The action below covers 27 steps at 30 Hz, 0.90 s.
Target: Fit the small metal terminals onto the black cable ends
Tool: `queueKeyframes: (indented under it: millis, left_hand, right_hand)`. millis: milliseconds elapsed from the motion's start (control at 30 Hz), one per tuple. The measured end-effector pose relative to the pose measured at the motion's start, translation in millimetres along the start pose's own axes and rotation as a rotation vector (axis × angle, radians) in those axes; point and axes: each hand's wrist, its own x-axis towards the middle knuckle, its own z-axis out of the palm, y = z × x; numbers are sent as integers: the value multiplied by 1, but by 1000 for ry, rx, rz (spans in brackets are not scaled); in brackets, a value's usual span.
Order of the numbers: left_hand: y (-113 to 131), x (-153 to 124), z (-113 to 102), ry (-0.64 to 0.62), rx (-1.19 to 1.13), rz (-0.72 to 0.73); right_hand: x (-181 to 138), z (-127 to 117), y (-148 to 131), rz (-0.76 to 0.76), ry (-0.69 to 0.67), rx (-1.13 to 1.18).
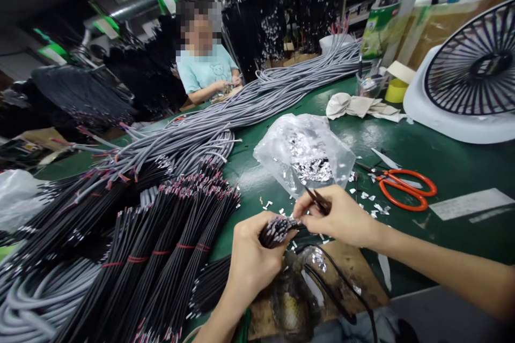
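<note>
My left hand (254, 260) is closed around a bundle of thin black wires (277, 230), whose silver-tipped ends face up toward the right. Beside it, my right hand (344, 217) has dark tweezers (321, 202) tucked in its grip, points upward. The right thumb and fingertips pinch at the edge of the bundle; whatever is between them is too small to make out. Just beyond both hands lies a clear plastic bag (273, 144) with many small silver foil pieces (316, 169). More such pieces are scattered on the green table around it.
Banded black wire bundles (161, 252) and long grey cables (225, 112) cover the left and back. Orange-handled scissors (406, 187) and a white fan (438, 118) are at right. A stained board (358, 273) lies below my hands. Another person (207, 72) sits across the table.
</note>
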Motion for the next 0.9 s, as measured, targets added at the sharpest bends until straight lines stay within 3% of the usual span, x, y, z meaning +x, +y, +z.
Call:
queueKeyframes:
  millis: [100,167,333,467,733,900]
  left_hand:
    - [-2,0,0,-47,-39,-13]
    - [-3,0,-3,-54,-74,-54]
    - [-1,1,-10,-76,-101,-98]
    - [1,0,-12,-145,-153,-126]
    - [4,-1,-15,-216,-172,-122]
    - [4,-1,-14,-219,-205,-130]
  right_hand:
    - [5,0,0,224,-188,229]
    - [6,0,-5,233,-195,275]
    - [0,-5,-18,-79,52,36]
    - [-4,-8,-15,-280,9,-39]
    - [-4,-1,-4,-538,19,-77]
    - [-5,-2,-3,-517,-32,-61]
